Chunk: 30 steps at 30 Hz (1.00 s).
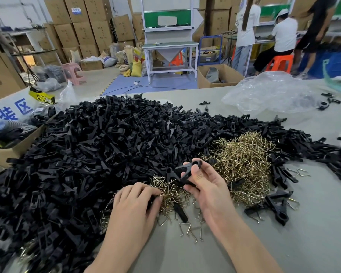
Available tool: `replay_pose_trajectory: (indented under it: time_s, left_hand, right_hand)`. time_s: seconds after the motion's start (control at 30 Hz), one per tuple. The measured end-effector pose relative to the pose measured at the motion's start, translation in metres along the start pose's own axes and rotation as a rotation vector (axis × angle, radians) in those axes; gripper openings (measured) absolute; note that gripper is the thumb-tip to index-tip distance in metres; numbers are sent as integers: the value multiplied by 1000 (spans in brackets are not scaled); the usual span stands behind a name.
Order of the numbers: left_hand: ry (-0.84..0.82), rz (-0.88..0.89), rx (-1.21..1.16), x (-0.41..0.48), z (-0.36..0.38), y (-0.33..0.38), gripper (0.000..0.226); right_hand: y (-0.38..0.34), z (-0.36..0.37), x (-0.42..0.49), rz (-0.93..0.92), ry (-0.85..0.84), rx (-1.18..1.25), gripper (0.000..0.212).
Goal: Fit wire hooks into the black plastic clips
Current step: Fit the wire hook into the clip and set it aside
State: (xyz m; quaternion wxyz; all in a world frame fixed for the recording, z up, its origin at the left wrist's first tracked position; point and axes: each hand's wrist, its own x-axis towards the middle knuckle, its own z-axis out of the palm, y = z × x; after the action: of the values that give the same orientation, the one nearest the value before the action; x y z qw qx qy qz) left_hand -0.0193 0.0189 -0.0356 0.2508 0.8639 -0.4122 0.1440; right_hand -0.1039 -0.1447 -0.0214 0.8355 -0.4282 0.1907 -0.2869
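Black plastic clip (189, 170) sits in the right hand (203, 186), pinched between thumb and curled fingers and lifted just above the table (283, 243), its round socket end pointing up. Left hand (134, 201) is palm down, fingers curled, tips closed on a wire hook (162, 195) at the edge of a small scatter of loose hooks (175, 196) between both hands. Big clip pile (106, 144) covers the left and centre of the table. Brass hook heap (242, 160) lies just right of the held clip. A few fitted clips (278, 205) lie near right. Crumpled plastic bag (268, 93) far right, cardboard box (8, 152) at the left edge.
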Motion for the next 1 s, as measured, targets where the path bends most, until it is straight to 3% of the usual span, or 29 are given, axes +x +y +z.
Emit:
replay_pose_trajectory:
  time_s: [0.17,0.5,0.6,0.8,1.0]
  left_hand:
    - [26,-130,-221,2,-6,5,31]
    - [132,-307,-493,1,-7,4,14]
    - [119,-323,-506,1,-7,5,27]
    - [139,-267,-340,-1,-12,7,26]
    - [202,-202,-417,3,-11,14,14]
  right_hand:
    - [0,0,-2,33,-36,22,34]
    - [3,7,-8,92,-248,-7,29]
    - [4,8,-10,121,-279,6,28]
    - [3,8,-10,136,-280,17,22]
    - [5,10,-12,172,-312,26,22]
